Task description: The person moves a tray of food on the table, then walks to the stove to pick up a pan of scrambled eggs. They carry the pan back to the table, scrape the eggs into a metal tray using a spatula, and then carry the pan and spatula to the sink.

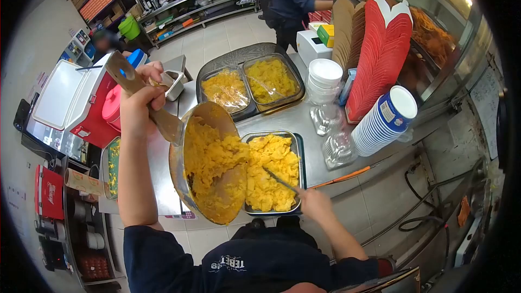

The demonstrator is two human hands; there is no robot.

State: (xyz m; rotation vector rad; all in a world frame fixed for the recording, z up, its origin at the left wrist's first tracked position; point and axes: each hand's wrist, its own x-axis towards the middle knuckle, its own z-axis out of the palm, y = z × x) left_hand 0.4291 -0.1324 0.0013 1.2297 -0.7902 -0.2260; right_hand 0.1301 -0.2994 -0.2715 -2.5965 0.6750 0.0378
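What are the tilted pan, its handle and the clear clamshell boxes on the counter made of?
The pan looks like metal: its outside is grey with a dull sheen, though the brownish inside leaves any coating open. The handle is probably wood, tan and fairly matt. The clear boxes seem to be thin, glossy plastic, being see-through with crisp ridges and bright highlights.

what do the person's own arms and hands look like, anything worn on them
The left sleeve and right sleeve are dark navy and short, ending near the elbows, part of a shirt with white lettering on the front. Both forearms are bare. The left hand and right hand are ungloved, with no watch or bracelet visible.
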